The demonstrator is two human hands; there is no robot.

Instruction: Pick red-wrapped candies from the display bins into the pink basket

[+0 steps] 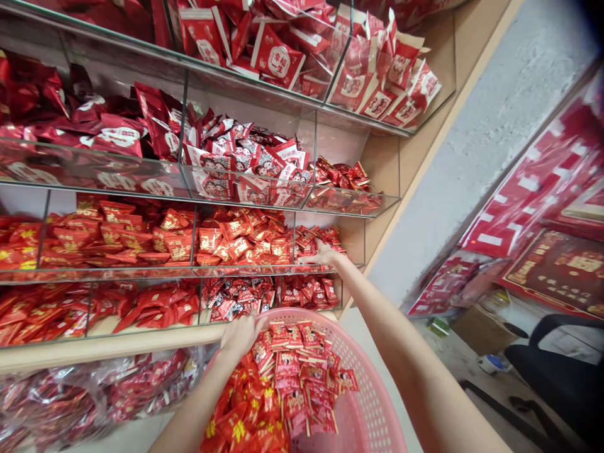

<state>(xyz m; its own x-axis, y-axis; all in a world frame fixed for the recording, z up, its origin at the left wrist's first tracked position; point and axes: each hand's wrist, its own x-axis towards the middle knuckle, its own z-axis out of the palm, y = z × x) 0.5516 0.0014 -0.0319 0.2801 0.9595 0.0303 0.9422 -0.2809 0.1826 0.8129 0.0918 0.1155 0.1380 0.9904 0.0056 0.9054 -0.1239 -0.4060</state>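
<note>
Several glass-fronted shelves (198, 272) held sorted piles of glossy red foil packets (226, 242), their clear lips penning each loose heap in place. The right hand (323, 255) stretched over one lip, its fingers extended and loosely parted beside small packets (314, 242), with no hold that could be made out. The left hand (240, 333) was curled at the rim of a pink perforated plastic basket (372, 402), its grip impossible to tell. Crinkly red packets (292, 377) filled the basket, which sat just below the shelves, within reach of both hands.

pink basket (372, 412) cut off, black chair (557, 371) too
</note>
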